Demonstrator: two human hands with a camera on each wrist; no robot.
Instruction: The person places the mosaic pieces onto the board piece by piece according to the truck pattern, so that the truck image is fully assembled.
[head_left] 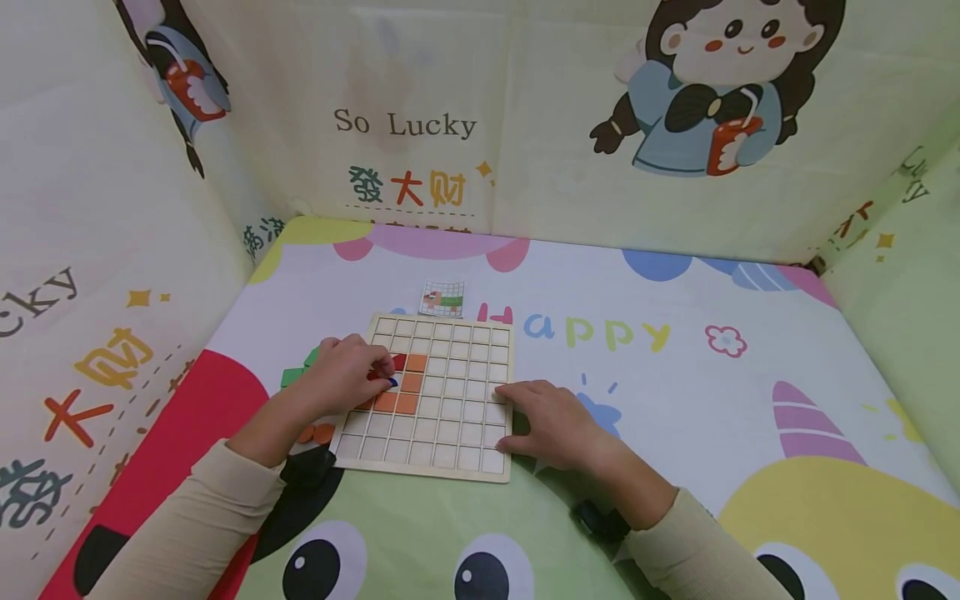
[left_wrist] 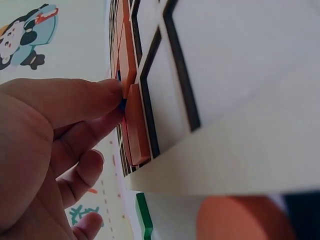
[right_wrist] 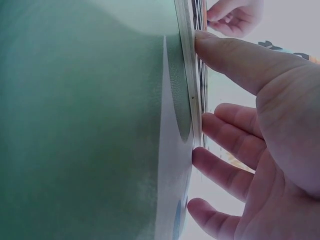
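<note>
A square wooden grid board (head_left: 457, 433) lies on the patterned cloth. My left hand (head_left: 341, 375) reaches over its left side, pinching a small blue piece (head_left: 393, 382) between thumb and index finger, down at the grid. Around it, several orange square tiles (head_left: 407, 403) and a red tile (head_left: 399, 362) sit in the cells, partly covered by the hand. In the left wrist view the blue piece (left_wrist: 123, 104) shows only as a sliver beside the orange tiles (left_wrist: 137, 125). My right hand (head_left: 551, 421), fingers spread and holding nothing, rests its thumb and fingertips along the board's right edge.
A small picture card (head_left: 442, 297) with a coloured grid design lies just behind the board. Left of the board are green pieces (head_left: 292, 377) and rounded orange pieces (head_left: 324, 433), partly behind the left arm. Printed cloth walls (head_left: 555, 192) rise at the back and sides.
</note>
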